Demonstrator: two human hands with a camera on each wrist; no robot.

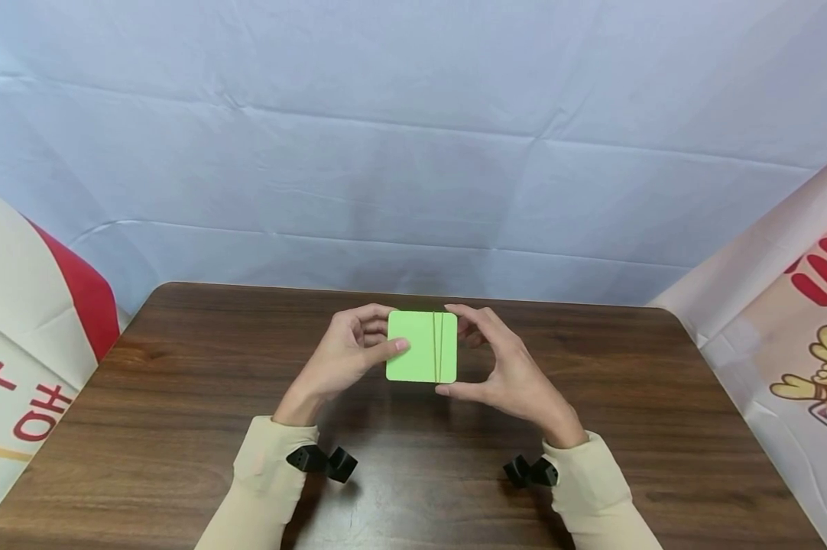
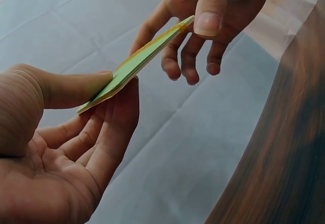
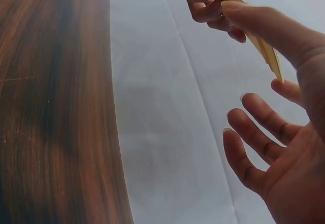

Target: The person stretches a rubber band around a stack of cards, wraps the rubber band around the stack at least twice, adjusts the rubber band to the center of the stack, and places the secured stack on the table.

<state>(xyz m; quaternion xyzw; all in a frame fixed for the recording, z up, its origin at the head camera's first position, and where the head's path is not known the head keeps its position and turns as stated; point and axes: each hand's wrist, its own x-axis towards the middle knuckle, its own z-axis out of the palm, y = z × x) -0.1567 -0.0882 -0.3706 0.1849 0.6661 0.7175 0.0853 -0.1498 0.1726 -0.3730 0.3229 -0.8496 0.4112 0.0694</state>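
A thin stack of square, bright green cards (image 1: 413, 365) with rounded corners is held up over the table. Two strands of a yellow rubber band (image 1: 435, 347) run from top to bottom near its right side. My left hand (image 1: 338, 353) pinches the left side, thumb on the front face and fingers behind. With thumb at the bottom edge and index finger at the top, my right hand (image 1: 508, 374) grips the stack where the band crosses the edges. Its other fingers spread loosely in the right wrist view. Edge-on in the left wrist view, the stack (image 2: 119, 79) shows several layers.
A dark brown wooden table (image 1: 179, 397) lies under both hands. Behind it hangs a pale blue-white cloth (image 1: 386, 153). Printed cloths with red marks stand at the left (image 1: 28, 328) and right. Black wrist cameras (image 1: 320, 461) are strapped over the cream sleeves (image 1: 265, 481).
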